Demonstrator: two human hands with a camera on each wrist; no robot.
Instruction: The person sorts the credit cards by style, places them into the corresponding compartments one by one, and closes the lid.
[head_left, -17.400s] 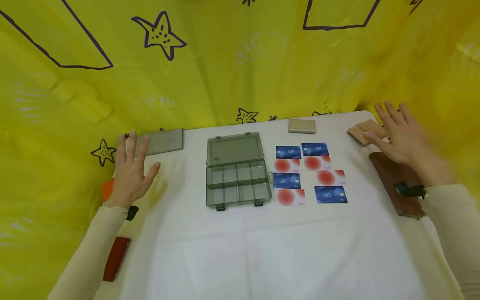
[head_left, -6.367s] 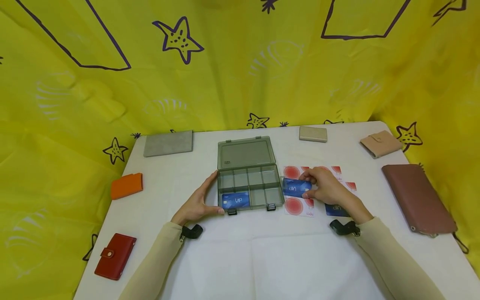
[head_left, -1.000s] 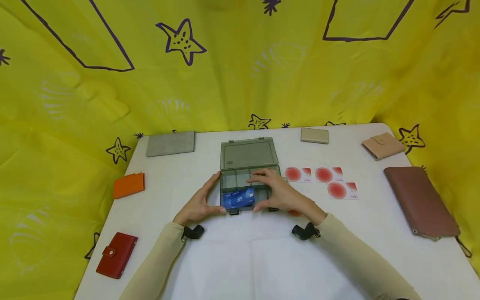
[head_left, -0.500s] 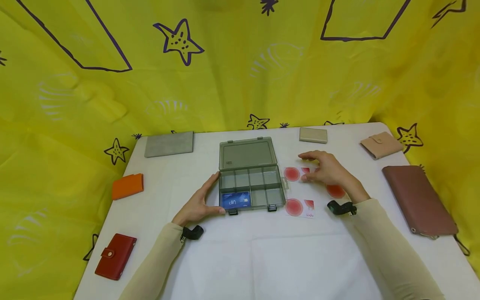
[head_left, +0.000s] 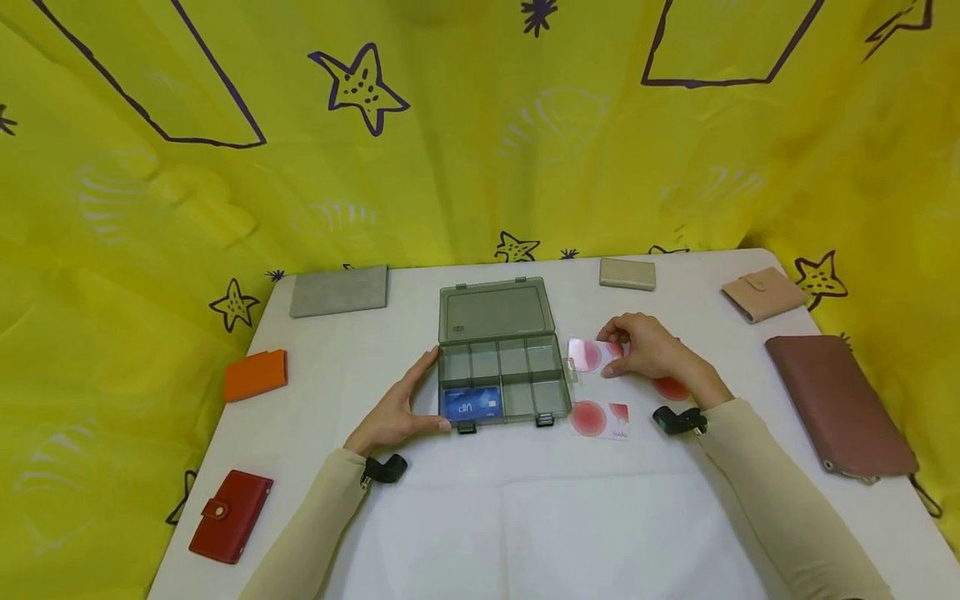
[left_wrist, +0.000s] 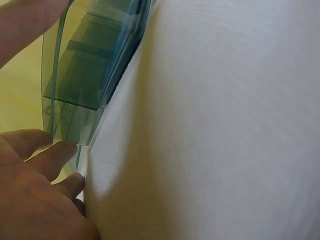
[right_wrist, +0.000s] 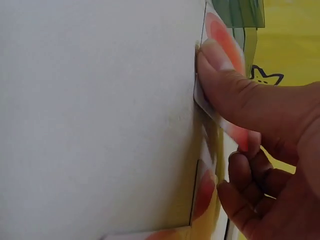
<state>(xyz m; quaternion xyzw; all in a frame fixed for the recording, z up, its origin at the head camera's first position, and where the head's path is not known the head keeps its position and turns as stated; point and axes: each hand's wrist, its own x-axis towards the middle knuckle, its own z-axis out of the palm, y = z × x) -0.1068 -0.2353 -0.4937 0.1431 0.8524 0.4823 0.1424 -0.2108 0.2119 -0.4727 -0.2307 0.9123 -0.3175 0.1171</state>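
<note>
My left hand (head_left: pixel 397 419) holds the near left corner of a clear grey-green plastic compartment box (head_left: pixel 513 357), thumb at the front edge and fingers along the left side. Its lid (head_left: pixel 495 311) lies folded back. A blue VIP card (head_left: pixel 472 404) lies in the front left of the box. Right of the box, my right hand (head_left: pixel 651 348) pinches a white-and-red card (head_left: pixel 588 354) between thumb and fingers; the right wrist view has this card (right_wrist: pixel 237 132) tilted, one edge low by the cloth. Another white-and-red card (head_left: pixel 600 419) lies nearer, and one (head_left: pixel 670 388) is partly under my wrist.
Around the white-covered table lie a grey wallet (head_left: pixel 339 292), an orange one (head_left: pixel 256 375), a red snap wallet (head_left: pixel 231 517), a beige card case (head_left: pixel 627 274), a tan wallet (head_left: pixel 763 294) and a brown wallet (head_left: pixel 842 405). A yellow curtain (head_left: pixel 465 167) hangs behind.
Blue cards that lay on the table earlier are gone from there, and blue now shows in the box. Since half a second ago my right hand has come down and pinched a white-and-red card.
</note>
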